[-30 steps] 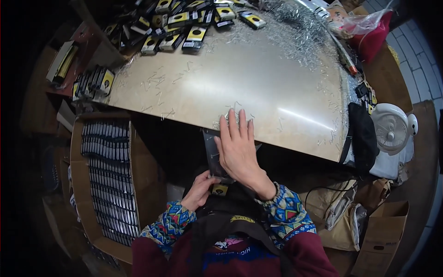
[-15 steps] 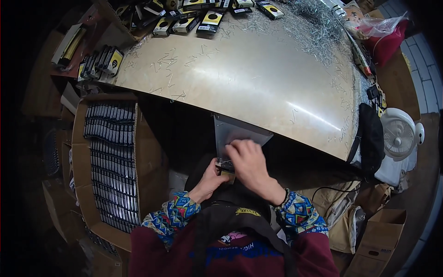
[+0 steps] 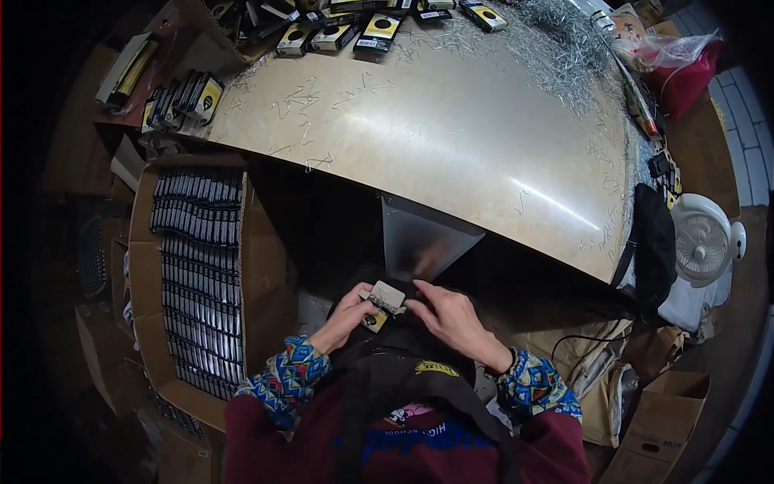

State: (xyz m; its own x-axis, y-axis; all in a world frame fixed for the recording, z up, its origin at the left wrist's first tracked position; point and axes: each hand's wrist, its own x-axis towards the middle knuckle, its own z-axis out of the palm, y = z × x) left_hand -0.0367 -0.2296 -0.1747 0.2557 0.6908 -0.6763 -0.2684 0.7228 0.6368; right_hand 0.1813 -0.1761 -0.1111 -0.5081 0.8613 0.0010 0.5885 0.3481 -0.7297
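Box [image 3: 373, 322], small, flap raised, sits in the left hand [image 3: 342, 323], over the lap, below the surface [image 3: 435, 153] edge. Left hand grips it, thumb across the near face, probably so the mouth stays up and the metal pins [image 3: 385, 304] showing there don't spill. Right hand [image 3: 453, 319] is just right of the box, thumb and index parted, holding nothing visible; thumb tip near the side tab, contact can't be told. So box lies between the hands, firmly in the left only. Grey chute [image 3: 415, 230] hangs at the surface edge beyond the hands, sloping lapward, presumably to guide loose pins down. Carton [image 3: 147, 290] stands at the left, rows of packed boxes [image 3: 197, 282] inside, probably there for easy left-side reach.
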